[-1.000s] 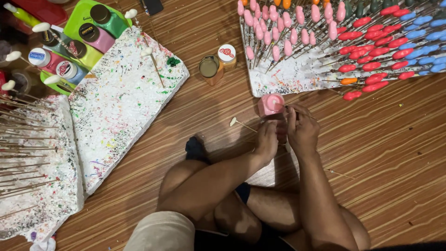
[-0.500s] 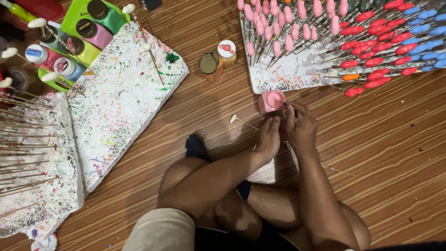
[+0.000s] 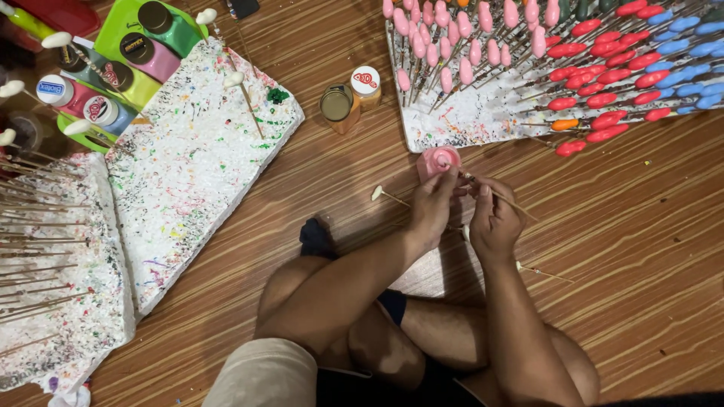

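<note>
Fingers of the left hand (image 3: 431,209) are closed around a small pink paint pot (image 3: 437,160), which is steadied on the wooden floor (image 3: 641,249) just below the white foam board (image 3: 467,120). A thin wooden stick (image 3: 501,197) is pinched by the right hand (image 3: 494,222), its tip held at the pot's mouth. The stick is judged light, stiff yet easily snapped, so it is best gripped along the bare shaft, clear of any wet end. The pot looks small, light and easily tipped. Rows of pink, red and blue painted pieces (image 3: 603,75) are stuck upright in the board; a second speckled board (image 3: 188,173) and paint bottles (image 3: 351,94) lie to the left
</note>
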